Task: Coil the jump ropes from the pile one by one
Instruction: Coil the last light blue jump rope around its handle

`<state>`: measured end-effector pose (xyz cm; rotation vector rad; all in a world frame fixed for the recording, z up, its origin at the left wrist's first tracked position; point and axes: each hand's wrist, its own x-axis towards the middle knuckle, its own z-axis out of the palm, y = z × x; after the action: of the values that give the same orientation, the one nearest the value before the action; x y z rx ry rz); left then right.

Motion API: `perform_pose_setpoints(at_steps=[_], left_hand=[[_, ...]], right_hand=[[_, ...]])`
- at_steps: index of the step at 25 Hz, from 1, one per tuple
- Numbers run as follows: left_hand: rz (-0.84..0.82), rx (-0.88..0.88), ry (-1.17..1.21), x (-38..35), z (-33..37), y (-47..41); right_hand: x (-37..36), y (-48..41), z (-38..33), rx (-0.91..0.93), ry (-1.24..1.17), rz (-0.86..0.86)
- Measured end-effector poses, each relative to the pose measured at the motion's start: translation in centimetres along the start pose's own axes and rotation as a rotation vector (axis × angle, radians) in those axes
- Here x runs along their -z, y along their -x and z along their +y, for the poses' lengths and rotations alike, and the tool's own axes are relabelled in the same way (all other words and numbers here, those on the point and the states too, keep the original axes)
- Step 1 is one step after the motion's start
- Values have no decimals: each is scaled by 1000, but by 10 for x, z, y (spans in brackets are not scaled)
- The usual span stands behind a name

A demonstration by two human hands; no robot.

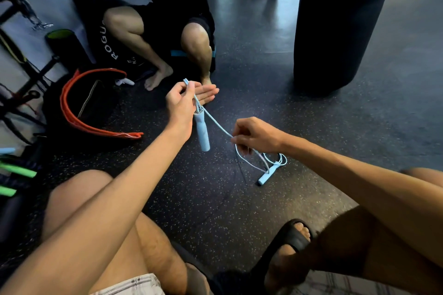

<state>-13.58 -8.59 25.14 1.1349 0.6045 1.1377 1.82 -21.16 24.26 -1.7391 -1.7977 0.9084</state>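
The light-blue jump rope (217, 125) spans mid-frame. The left hand (183, 103) pinches a fold of it, with one handle (202, 132) dangling below. The right hand (256, 136) pinches it lower down. The second handle (266, 176) lies on the floor (203, 199). The rope looks thin, limp and light, and is best held by the stiff handles.

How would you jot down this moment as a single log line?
task: coil jump rope | left hand: pinches cord, one handle hanging | right hand: grips cord lower down | other handle: on floor
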Motion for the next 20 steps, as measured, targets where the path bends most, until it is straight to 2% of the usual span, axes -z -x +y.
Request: perform_pose_setpoints(at_steps=[3, 6, 9, 14, 16, 20], left_hand=[[-76, -7, -259, -4, -4, 4], [-220, 46, -513, -7, -7, 10], [-415, 185, -592, -12, -7, 20], [-641, 493, -229, -14, 4, 23], [-674, 537, -78, -15, 8, 22], [-630, 523, 226, -14, 12, 20]], right_hand=[[5, 0, -10, 119, 141, 146], [11, 2, -17, 212, 137, 295], [19, 1, -17, 245, 118, 434], [31, -4, -8, 173, -80, 543], [32, -6, -4, 117, -194, 529], [26, -9, 7, -61, -426, 411]])
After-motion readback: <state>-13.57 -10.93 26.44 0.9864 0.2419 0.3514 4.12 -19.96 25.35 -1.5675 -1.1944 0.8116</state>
